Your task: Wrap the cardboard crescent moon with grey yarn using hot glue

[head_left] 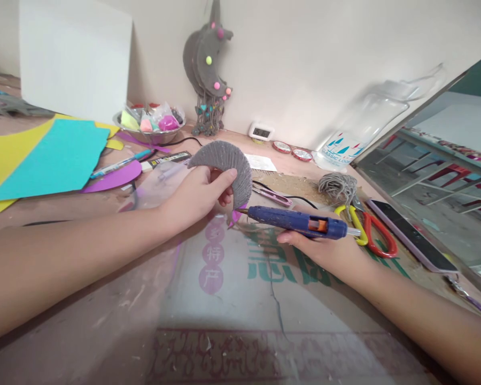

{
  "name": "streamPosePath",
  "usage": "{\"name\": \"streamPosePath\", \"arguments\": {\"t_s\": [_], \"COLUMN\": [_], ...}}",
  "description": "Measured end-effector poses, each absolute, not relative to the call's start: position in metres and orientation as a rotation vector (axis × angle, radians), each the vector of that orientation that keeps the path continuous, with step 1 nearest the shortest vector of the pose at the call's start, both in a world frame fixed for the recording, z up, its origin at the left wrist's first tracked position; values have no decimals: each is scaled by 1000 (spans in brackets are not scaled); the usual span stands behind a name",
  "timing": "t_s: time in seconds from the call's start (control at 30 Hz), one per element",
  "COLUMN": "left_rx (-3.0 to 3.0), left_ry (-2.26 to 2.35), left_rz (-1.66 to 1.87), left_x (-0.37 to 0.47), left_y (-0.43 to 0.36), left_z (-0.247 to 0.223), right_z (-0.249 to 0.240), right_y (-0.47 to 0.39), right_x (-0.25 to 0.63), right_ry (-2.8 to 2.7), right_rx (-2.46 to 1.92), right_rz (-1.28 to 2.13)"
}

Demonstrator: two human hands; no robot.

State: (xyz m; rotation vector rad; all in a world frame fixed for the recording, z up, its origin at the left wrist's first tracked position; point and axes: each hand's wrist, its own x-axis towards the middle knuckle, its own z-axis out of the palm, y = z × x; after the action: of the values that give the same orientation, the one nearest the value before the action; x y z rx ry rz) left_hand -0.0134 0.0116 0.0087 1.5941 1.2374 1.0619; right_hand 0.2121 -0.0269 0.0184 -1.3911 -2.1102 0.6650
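Observation:
My left hand (208,190) holds up a crescent moon (224,158) wound with grey yarn, thumb on its inner edge. At its lower right end a purple tip (237,214) shows, not covered by yarn. My right hand (320,248) is closed around a blue hot glue gun (296,220), whose nozzle points left, right at the purple tip. Whether the nozzle touches the tip I cannot tell. The gun's handle is hidden in my palm. Beneath both hands lies a clear printed plastic sheet (232,310). A loose strand of grey yarn (278,313) rests on it.
On the right are a grey yarn ball (336,187), scissors (379,235), a phone (411,235) and a glass jug (356,128). Turquoise foam sheet (56,160) and a bowl (148,131) of clay packets lie left. A decorated grey moon (208,64) hangs against the wall.

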Motion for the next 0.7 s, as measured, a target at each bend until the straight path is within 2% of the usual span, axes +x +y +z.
{"name": "streamPosePath", "arguments": {"t_s": [0.37,0.7], "left_rx": [1575,1526], "left_ry": [1256,1225], "left_rz": [1056,1049], "left_x": [-14,-14], "left_y": [9,10], "left_z": [12,12], "right_z": [20,18], "right_y": [-29,-27], "right_x": [208,212], "right_ry": [-2010,-2051], "right_rx": [-1352,-1347], "right_rz": [741,630]}}
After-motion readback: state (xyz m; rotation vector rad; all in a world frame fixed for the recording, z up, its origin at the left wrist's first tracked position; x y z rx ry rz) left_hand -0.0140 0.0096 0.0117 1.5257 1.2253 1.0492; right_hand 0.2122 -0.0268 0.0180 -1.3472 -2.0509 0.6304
